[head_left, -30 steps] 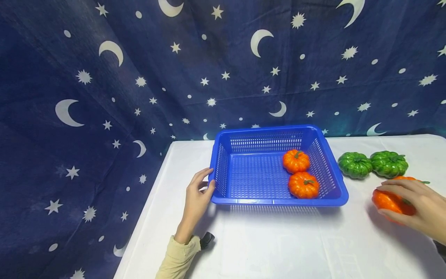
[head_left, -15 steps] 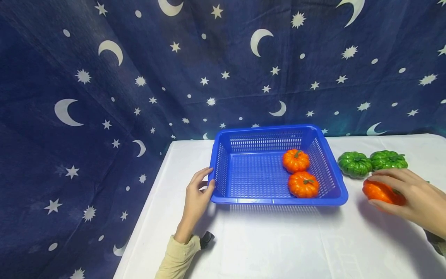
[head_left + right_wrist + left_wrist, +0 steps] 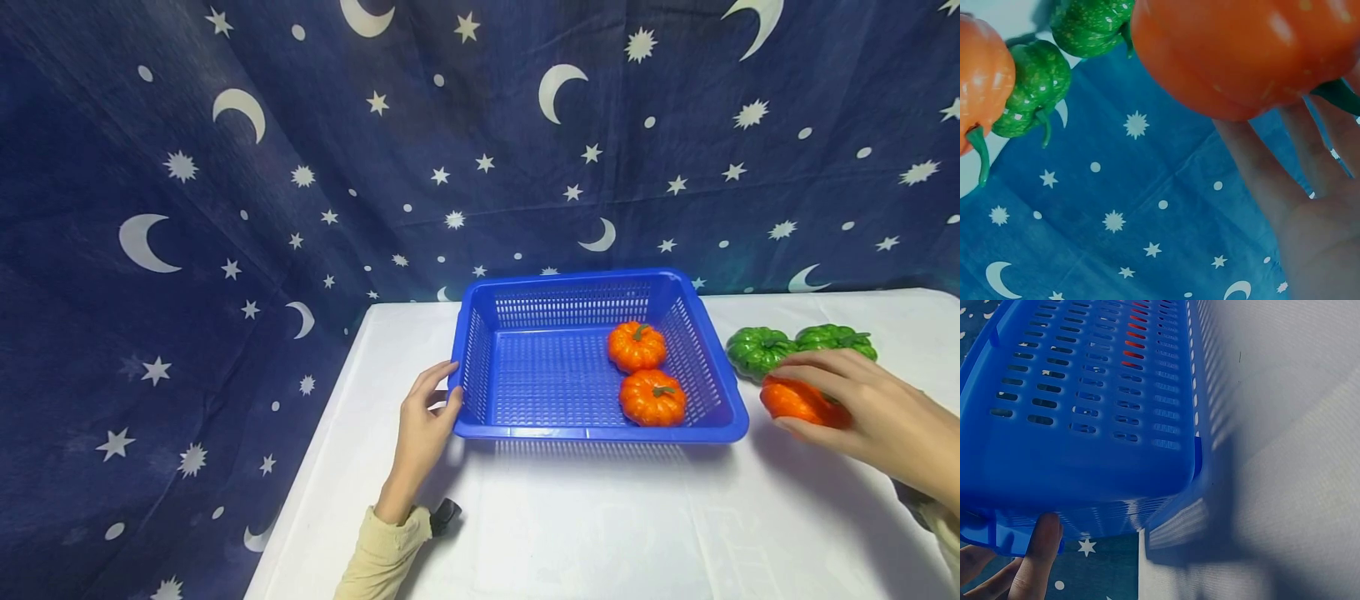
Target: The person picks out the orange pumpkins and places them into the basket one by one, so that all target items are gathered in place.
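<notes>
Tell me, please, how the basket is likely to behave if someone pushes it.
The basket should stay fairly stiff, as its walls stand straight and hold their shape. It is probably light for its size, given the many slots in them. Tipping seems unlikely on its broad floor, though the two pumpkins inside may roll, being rounded.

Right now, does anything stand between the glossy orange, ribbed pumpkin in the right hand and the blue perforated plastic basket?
Nothing loose is visible between the held orange pumpkin and the blue basket; only the basket's right rim is in the way. The nearest green ribbed pumpkin lies farther back.
</notes>
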`<state>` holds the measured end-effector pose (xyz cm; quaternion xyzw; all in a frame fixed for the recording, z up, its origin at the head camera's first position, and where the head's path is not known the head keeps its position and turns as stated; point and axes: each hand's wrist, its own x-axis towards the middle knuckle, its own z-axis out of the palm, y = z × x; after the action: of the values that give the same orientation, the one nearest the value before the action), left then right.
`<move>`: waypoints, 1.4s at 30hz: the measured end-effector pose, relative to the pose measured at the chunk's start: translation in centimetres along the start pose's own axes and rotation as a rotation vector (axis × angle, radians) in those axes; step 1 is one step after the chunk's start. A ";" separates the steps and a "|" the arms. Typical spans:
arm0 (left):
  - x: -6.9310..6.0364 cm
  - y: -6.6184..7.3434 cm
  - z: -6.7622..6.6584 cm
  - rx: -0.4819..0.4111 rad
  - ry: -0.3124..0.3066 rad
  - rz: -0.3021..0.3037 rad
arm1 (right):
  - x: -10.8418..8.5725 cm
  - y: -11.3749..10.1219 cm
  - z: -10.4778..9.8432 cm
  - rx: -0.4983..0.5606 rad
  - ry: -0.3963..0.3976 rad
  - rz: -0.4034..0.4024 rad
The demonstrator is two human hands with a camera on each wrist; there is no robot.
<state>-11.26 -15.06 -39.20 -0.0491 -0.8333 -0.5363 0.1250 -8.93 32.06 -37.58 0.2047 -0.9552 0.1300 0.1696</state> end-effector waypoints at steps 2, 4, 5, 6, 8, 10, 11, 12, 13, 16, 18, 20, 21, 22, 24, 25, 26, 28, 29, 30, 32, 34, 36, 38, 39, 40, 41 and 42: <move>0.0 0.0 0.0 0.001 -0.001 0.001 | 0.2 -0.2 -0.1 -0.009 -0.032 0.020; 0.0 0.0 0.0 0.002 -0.001 0.001 | 0.3 -0.3 -0.1 -0.002 -0.039 0.025; 0.0 0.0 0.0 0.004 -0.001 0.002 | 0.4 -0.4 -0.1 0.000 -0.041 0.026; 0.0 0.0 0.0 0.005 0.000 0.003 | 0.4 -0.4 -0.2 0.001 -0.039 0.022; 0.0 -0.1 0.0 0.006 0.001 0.006 | 0.6 -0.5 -0.2 -0.001 -0.035 0.014; 0.0 0.0 0.0 0.006 0.001 0.005 | 0.8 -0.6 -0.3 -0.005 -0.045 0.016; 0.0 0.0 0.0 0.006 0.001 0.004 | 0.9 -0.7 -0.3 -0.010 -0.054 0.020; 0.0 0.0 0.0 0.005 0.001 0.004 | 1.1 -0.8 -0.4 -0.014 -0.063 0.024; 0.0 0.0 0.0 0.005 0.001 0.003 | 1.2 -1.0 -0.5 -0.018 -0.073 0.029; 0.2 -1.2 0.2 0.003 0.001 0.009 | 1.6 -1.3 -0.5 -0.015 -0.080 0.025; 0.4 -2.4 0.3 0.005 0.003 0.014 | 1.8 -1.4 -0.5 -0.005 -0.077 0.015; 0.6 -3.5 0.4 0.005 0.004 0.023 | 1.9 -1.5 -0.4 0.006 -0.066 -0.003; 0.7 -4.1 0.5 0.003 0.004 0.029 | 2.0 -1.6 -0.4 0.009 -0.062 -0.011; 0.7 -4.1 0.5 0.004 0.006 0.029 | 2.0 -1.7 -0.3 0.011 -0.059 -0.017; 0.7 -4.2 0.5 0.003 0.007 0.029 | 2.1 -1.7 -0.3 0.015 -0.052 -0.030; 0.7 -4.2 0.5 0.002 0.007 0.028 | 2.2 -1.7 -0.4 0.016 -0.046 -0.033; 0.7 -4.2 0.5 0.003 0.007 0.023 | 2.2 -1.8 -0.4 0.017 -0.043 -0.038; 0.7 -4.1 0.6 0.007 0.008 0.009 | 2.4 -1.8 -0.4 0.018 -0.037 -0.045; 0.7 -4.1 0.6 0.007 0.008 0.002 | 2.5 -1.8 -0.4 0.020 -0.030 -0.053; 0.7 -4.0 0.6 0.009 0.008 0.000 | 2.5 -1.9 -0.4 0.023 -0.023 -0.063; 0.7 -4.0 0.6 0.014 0.011 -0.006 | 2.7 -2.0 -0.4 0.031 -0.012 -0.087; 0.7 -3.9 0.7 0.014 0.015 -0.006 | 2.9 -2.1 -0.4 0.036 -0.003 -0.103; 0.7 -4.0 0.7 0.015 0.014 -0.006 | 3.2 -2.2 -0.4 0.047 0.007 -0.124; 0.7 -4.0 0.6 0.014 0.009 -0.011 | 3.3 -2.3 -0.5 0.048 0.009 -0.128; 0.8 -4.1 0.6 0.013 0.006 -0.011 | 3.4 -2.4 -0.5 0.045 0.007 -0.125; 0.7 -4.1 0.6 0.010 0.003 -0.009 | 3.4 -2.4 -0.5 0.050 0.010 -0.130; 0.7 -4.2 0.5 0.009 0.000 -0.005 | 3.5 -2.4 -0.5 0.053 0.009 -0.132; 0.7 -4.1 0.5 0.010 0.000 0.001 | 3.6 -2.5 -0.5 0.052 0.005 -0.131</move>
<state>-12.89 -16.38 -42.88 -0.0489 -0.8360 -0.5319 0.1253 -10.78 28.77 -35.33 0.2708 -0.9356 0.1440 0.1749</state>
